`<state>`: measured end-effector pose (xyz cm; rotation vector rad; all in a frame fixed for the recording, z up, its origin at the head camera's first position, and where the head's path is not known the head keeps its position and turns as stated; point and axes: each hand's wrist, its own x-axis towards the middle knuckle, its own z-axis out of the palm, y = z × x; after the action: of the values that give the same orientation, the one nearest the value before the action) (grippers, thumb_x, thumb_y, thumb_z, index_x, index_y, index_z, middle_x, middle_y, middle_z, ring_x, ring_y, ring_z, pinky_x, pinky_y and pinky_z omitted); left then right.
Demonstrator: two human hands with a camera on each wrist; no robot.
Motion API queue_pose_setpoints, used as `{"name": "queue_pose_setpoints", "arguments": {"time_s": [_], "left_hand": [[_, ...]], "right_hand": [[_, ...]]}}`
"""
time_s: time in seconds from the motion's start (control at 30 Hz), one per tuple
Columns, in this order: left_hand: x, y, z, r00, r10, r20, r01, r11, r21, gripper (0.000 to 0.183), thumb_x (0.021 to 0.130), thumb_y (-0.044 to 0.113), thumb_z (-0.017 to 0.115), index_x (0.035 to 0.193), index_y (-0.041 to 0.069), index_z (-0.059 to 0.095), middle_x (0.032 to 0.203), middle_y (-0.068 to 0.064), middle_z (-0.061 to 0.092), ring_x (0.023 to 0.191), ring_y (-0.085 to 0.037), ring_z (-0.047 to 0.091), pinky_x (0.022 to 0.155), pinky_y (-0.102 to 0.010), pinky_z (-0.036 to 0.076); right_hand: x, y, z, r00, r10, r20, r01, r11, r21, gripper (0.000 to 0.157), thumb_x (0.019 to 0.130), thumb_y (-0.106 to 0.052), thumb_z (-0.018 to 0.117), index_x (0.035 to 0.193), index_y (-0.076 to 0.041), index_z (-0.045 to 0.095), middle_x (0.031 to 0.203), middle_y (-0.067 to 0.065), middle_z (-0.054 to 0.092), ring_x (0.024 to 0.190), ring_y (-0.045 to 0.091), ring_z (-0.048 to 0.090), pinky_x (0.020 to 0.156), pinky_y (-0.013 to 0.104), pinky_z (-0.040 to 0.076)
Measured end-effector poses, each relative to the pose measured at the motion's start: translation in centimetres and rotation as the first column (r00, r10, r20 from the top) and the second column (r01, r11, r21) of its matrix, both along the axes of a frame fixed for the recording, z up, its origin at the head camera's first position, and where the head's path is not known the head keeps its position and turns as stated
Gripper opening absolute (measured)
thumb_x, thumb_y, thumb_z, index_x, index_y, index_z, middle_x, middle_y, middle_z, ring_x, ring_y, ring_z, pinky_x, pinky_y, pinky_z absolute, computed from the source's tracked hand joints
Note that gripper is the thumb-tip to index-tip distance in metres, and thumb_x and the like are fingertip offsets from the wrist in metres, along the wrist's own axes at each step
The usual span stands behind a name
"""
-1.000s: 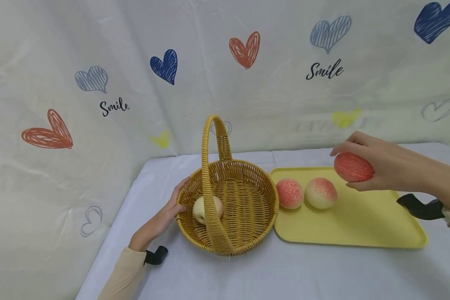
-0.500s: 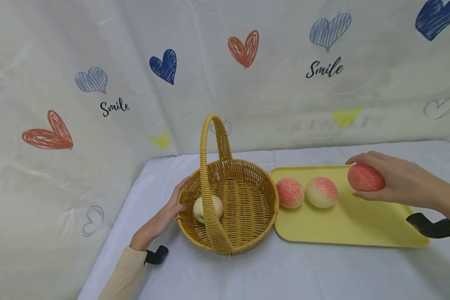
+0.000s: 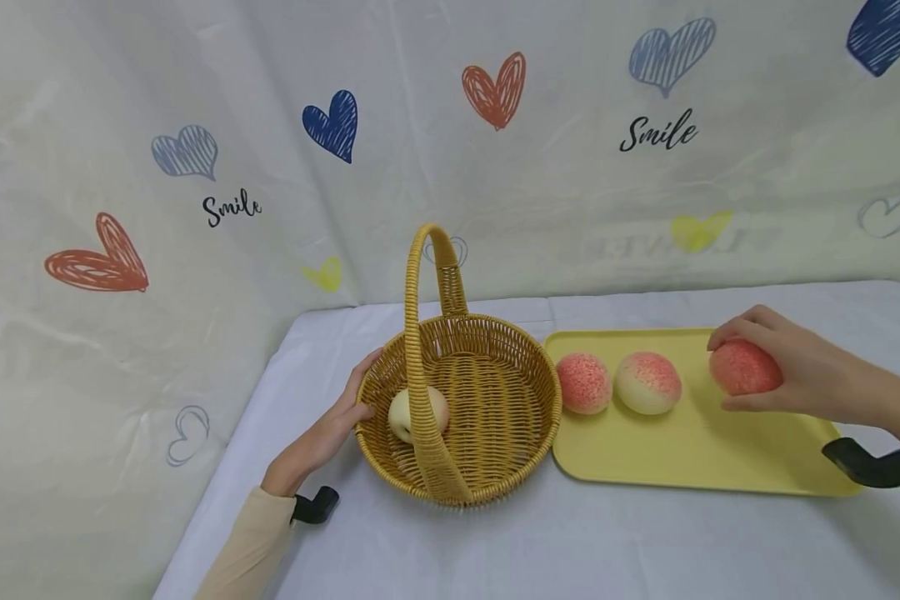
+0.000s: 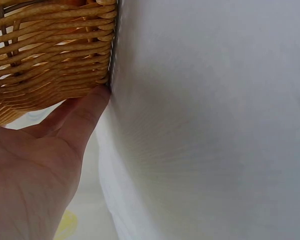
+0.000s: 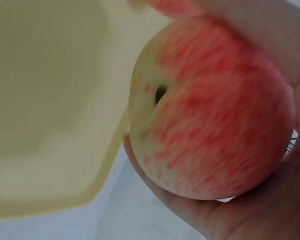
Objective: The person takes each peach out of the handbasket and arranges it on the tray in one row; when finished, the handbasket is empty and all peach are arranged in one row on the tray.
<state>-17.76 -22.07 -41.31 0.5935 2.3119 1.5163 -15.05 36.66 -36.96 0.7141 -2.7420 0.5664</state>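
Observation:
In the head view, my left hand (image 3: 326, 437) holds the left side of a wicker basket (image 3: 495, 417), its thumb over the rim. Fingers of this hand touch the woven outer wall near the base in the left wrist view. A pale peach (image 3: 435, 412) lies in the basket, partly hidden by the handle. Over the right part of a yellow tray (image 3: 690, 458), my right hand (image 3: 817, 367) grips a red peach (image 3: 745, 367); whether it touches the tray I cannot tell. A red speckled peach (image 3: 583, 383) and a half-pale peach (image 3: 648, 383) sit on the tray's left.
The basket's right side stands against the tray's left edge. A white cloth (image 3: 532, 550) covers the table. Behind it hangs a pale sheet (image 3: 555, 183) printed with hearts and "Smile". The basket's tall arched handle (image 3: 414, 333) rises over its opening.
My right hand has moved right and downward over the tray, carrying the red peach. My left hand and the basket stay in place.

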Motion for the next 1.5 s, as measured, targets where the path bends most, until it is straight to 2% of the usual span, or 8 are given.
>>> {"name": "queue_pose_setpoints", "arguments": {"time_s": [0.2,0.33,0.47,0.67,0.93,1.2,1.37,1.5], "left_hand": [[0.0,0.0,-0.1,1.000,0.006,0.001,-0.006,1.000,-0.005,0.087,0.095,0.007,0.037,0.167,0.039,0.002,0.175,0.004,-0.003,0.160,-0.026,-0.001,0.123,-0.060,0.005],[0.0,0.0,-0.2,1.000,0.010,-0.003,-0.010,1.000,-0.009,0.087,0.095,0.006,0.037,0.167,0.039,0.003,0.175,0.004,-0.002,0.160,-0.027,0.000,0.122,-0.061,0.005],[0.0,0.0,-0.2,1.000,0.010,-0.012,-0.010,1.000,-0.014,0.087,0.095,0.006,0.037,0.167,0.040,0.003,0.175,0.004,-0.003,0.160,-0.027,0.000,0.122,-0.061,0.005],[0.0,0.0,-0.2,1.000,0.006,-0.014,-0.006,1.000,-0.010,0.087,0.095,0.006,0.037,0.167,0.040,0.002,0.175,0.004,-0.002,0.160,-0.027,0.000,0.122,-0.061,0.005],[-0.1,0.0,-0.3,1.000,0.008,-0.010,-0.008,1.000,-0.009,0.087,0.095,0.006,0.037,0.167,0.041,0.003,0.175,0.005,-0.002,0.160,-0.025,0.000,0.122,-0.060,0.005],[0.0,0.0,-0.3,1.000,0.007,-0.013,-0.007,1.000,-0.014,0.085,0.096,0.007,0.037,0.167,0.041,0.003,0.175,0.004,-0.002,0.160,-0.027,-0.001,0.122,-0.062,0.004],[0.0,0.0,-0.2,1.000,0.004,-0.009,-0.004,1.000,-0.007,0.086,0.096,0.007,0.037,0.167,0.040,0.002,0.175,0.004,-0.002,0.160,-0.026,-0.002,0.122,-0.062,0.004],[0.0,0.0,-0.2,1.000,0.008,-0.006,-0.008,1.000,-0.009,0.085,0.096,0.008,0.037,0.167,0.041,0.002,0.175,0.004,-0.002,0.160,-0.026,-0.002,0.122,-0.062,0.004]], "right_hand": [[0.0,0.1,-0.8,0.996,0.075,0.050,-0.073,0.996,-0.054,0.067,0.054,0.001,0.100,0.110,-0.017,0.067,0.116,0.000,0.050,0.100,-0.010,0.042,0.067,0.022,0.052],[0.2,0.1,-0.9,0.991,0.097,0.089,-0.089,0.992,-0.089,0.070,0.054,0.004,0.098,0.113,-0.017,0.066,0.116,-0.004,0.049,0.099,-0.008,0.046,0.068,0.021,0.052],[0.3,0.2,-1.1,0.990,0.121,0.070,-0.113,0.988,-0.107,0.071,0.055,0.002,0.099,0.115,-0.019,0.066,0.114,-0.011,0.049,0.097,-0.005,0.050,0.068,0.021,0.052],[0.2,-0.1,-1.5,0.995,0.104,-0.005,-0.104,0.994,-0.044,0.071,0.053,-0.006,0.102,0.113,-0.021,0.068,0.111,-0.009,0.055,0.094,-0.003,0.051,0.069,0.023,0.052],[0.3,-0.7,-2.3,1.000,0.029,0.008,-0.030,0.997,0.066,0.064,0.057,-0.021,0.103,0.112,-0.021,0.070,0.113,-0.005,0.060,0.096,0.000,0.052,0.071,0.028,0.053],[0.6,0.6,-2.4,0.995,0.093,0.035,-0.095,0.993,0.070,0.064,0.058,-0.014,0.102,0.114,-0.017,0.072,0.114,-0.005,0.059,0.104,-0.007,0.043,0.076,0.021,0.051],[1.0,0.9,-2.3,0.988,0.126,0.085,-0.132,0.989,0.065,0.066,0.058,-0.013,0.101,0.116,-0.019,0.071,0.112,-0.011,0.060,0.101,-0.006,0.049,0.075,0.022,0.051],[0.8,0.5,-2.2,0.992,0.113,0.049,-0.116,0.991,0.070,0.066,0.056,-0.015,0.102,0.115,-0.017,0.071,0.110,-0.010,0.061,0.099,-0.003,0.051,0.074,0.024,0.052]]}}
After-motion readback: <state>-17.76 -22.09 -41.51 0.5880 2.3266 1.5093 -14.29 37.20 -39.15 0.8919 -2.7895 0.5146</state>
